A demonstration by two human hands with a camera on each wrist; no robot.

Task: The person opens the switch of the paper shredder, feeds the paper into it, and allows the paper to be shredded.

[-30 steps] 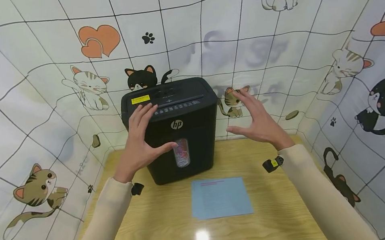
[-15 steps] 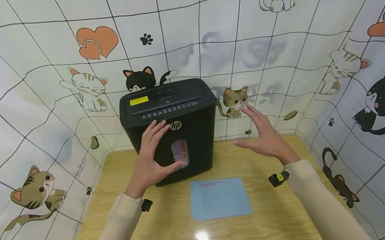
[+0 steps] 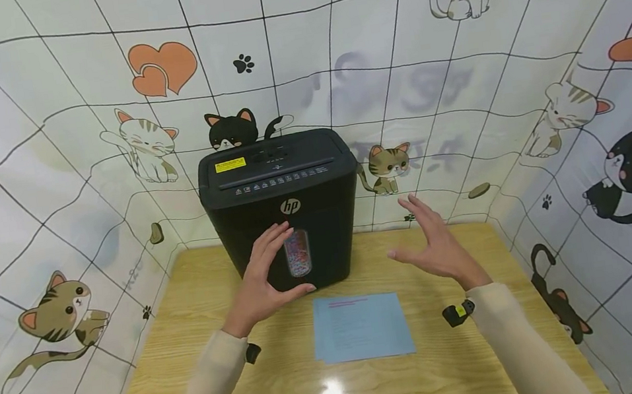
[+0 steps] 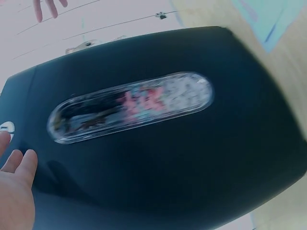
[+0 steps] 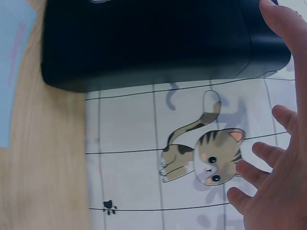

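The left hand [image 3: 263, 277] and right hand [image 3: 436, 244], both spread wide and empty, are being drawn back from the black shredder [image 3: 284, 211] toward the blue paper [image 3: 361, 325] on the table [image 3: 207, 371].

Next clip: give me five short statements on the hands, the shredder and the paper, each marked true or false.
1. The left hand has straight fingers in front of the black shredder. True.
2. The right hand grips the shredder's side. False: it hovers open, apart from it.
3. A blue paper sheet lies flat on the wooden table. True.
4. The sheet is fed into the shredder's slot. False: it lies in front of the shredder.
5. The shredder's window shows shreds inside. True.
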